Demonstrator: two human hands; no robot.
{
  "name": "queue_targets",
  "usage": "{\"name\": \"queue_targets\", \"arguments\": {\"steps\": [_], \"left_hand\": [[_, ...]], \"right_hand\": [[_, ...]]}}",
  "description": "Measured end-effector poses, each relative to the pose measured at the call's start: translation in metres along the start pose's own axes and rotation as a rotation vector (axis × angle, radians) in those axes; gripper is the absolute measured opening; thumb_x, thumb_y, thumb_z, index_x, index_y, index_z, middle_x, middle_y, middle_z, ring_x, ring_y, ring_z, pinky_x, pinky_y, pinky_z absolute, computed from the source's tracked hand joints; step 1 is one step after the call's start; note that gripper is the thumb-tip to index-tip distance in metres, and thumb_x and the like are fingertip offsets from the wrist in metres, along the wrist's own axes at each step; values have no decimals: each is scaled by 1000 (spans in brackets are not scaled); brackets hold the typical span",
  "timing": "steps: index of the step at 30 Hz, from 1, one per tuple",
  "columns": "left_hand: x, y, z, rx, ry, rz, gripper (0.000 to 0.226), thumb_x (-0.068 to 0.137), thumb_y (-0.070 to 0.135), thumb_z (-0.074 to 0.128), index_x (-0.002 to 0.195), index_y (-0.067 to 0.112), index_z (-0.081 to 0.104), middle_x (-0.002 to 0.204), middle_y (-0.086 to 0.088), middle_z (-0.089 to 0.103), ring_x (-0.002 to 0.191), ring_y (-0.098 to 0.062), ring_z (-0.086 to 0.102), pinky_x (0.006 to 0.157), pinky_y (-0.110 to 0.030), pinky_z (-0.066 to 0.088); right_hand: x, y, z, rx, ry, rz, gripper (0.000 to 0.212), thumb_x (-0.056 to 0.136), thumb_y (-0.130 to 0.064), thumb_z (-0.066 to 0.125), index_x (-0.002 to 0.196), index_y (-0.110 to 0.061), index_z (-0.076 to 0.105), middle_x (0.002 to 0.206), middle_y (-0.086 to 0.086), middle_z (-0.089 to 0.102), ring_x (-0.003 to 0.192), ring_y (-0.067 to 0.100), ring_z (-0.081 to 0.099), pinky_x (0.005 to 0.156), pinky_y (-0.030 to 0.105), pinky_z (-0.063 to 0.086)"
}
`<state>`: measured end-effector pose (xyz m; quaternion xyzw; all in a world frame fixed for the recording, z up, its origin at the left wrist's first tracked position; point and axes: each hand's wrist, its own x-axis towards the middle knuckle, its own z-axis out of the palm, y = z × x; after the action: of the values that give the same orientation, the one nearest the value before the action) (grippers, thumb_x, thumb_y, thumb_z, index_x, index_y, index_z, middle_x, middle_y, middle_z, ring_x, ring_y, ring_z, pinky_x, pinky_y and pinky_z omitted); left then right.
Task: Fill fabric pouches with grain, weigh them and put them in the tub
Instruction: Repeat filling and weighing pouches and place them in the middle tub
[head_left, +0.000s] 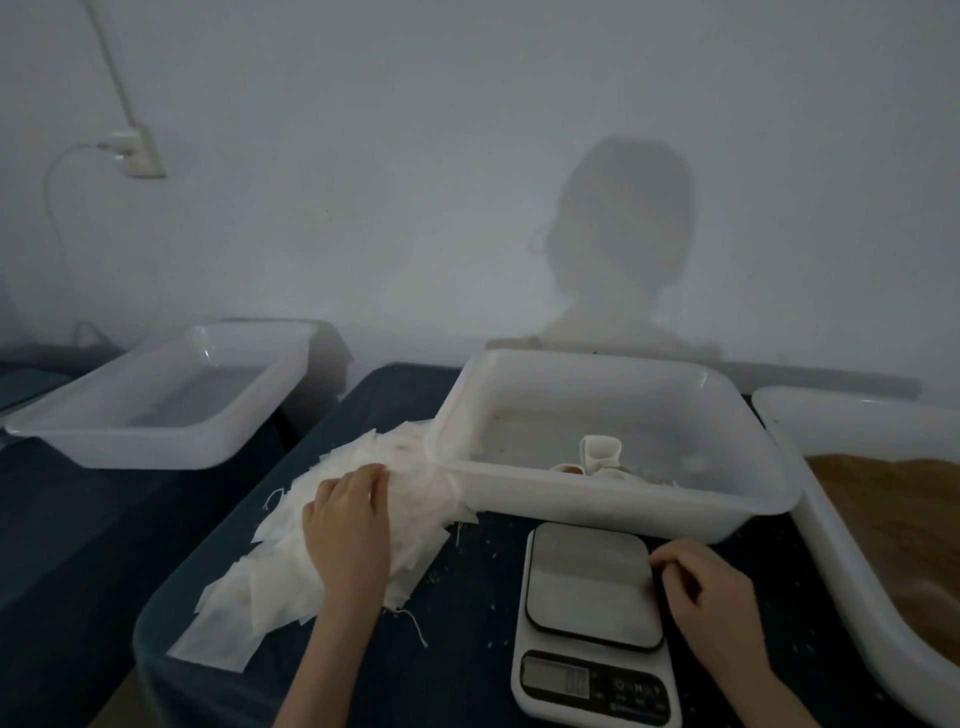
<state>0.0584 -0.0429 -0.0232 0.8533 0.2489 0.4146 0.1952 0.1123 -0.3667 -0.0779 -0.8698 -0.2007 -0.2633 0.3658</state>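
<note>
Nearest: digital scale (592, 618) at front centre of dark table (488, 597), display facing the worker, digits too dim to read; placed within reach of both hands, presumably so each pouch can go straight from filling to weighing. Platform bare save for a thin pale sheet, possibly an empty pouch, lying flat on its nearer half. Right hand (711, 597) at platform's right edge, fingers curled, fingertips touching or pinching that sheet's edge; true grip vs. mere contact not resolvable. Left hand (350, 525) laid palm-down on heap of empty fabric pouches (343, 519), fingers fairly straight and close together, pressing the stack rather than closing on one piece; likely steadying the loose heap or feeling for the top pouch. Heap spread on table's left part, loose threads trailing, far end touching middle tub (613, 499). Scattered grain flecks on table between heap and scale. Right edge: tub of brown grain (893, 525), kept on right-hand side, judged handy for scooping. Behind scale: middle tub holding a few pouches (600, 454), at least one upright and open-mouthed, so probably the filling or receiving tub. Farther left: separate empty tub (161, 395) on adjoining surface. Judgement: early in the run, few pouches done.
</note>
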Motion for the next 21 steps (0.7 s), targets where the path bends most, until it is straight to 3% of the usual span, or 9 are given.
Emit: {"name": "queue_targets", "arguments": {"steps": [3,7,10,14,16,19,21], "left_hand": [[-2,7,-11,-152,53,-82,16,94,14,56,97,8,71,92,-2,70,91,-25,58,78,-31,38],[-7,25,-21,-523,-10,-299,15,97,23,52,86,27,61,84,19,62,84,-8,56,71,-17,36],[-17,50,-20,-780,-221,-371,20,96,22,53,82,30,66,77,12,67,73,0,59,65,-17,41],[-40,89,-3,-895,-484,-404,20,96,25,51,87,24,69,79,13,69,67,3,60,61,-14,43],[-52,104,8,-926,-558,-441,21,96,24,52,85,23,70,79,11,70,68,2,60,60,-13,46],[-64,118,20,-981,-615,-508,20,95,19,56,83,19,73,75,7,72,68,-1,62,59,-14,46],[-69,120,26,-926,-609,-499,19,94,19,57,82,19,72,68,11,70,60,5,59,55,-10,42]], "right_hand": [[1,1,-2,38,72,39,40,68,23,66,72,-17,65,76,-21,58,77,-4,57,69,5,44],[3,0,-4,93,96,73,49,69,23,65,74,-26,62,77,-23,59,78,-6,58,69,2,42],[4,-2,-2,144,94,99,52,73,19,64,77,-33,61,75,-21,62,74,-1,60,66,5,44],[6,-9,2,361,28,167,45,85,8,61,97,-35,64,85,-17,69,58,15,60,55,25,50],[12,-18,3,456,17,135,36,89,3,59,101,-30,68,88,-17,71,57,10,60,55,18,49],[23,-33,4,711,-10,214,24,94,-11,54,90,-22,75,77,8,73,64,17,62,62,23,48],[28,-39,5,813,-33,284,31,91,-19,61,62,-21,71,55,17,61,55,17,52,57,24,41]]}}
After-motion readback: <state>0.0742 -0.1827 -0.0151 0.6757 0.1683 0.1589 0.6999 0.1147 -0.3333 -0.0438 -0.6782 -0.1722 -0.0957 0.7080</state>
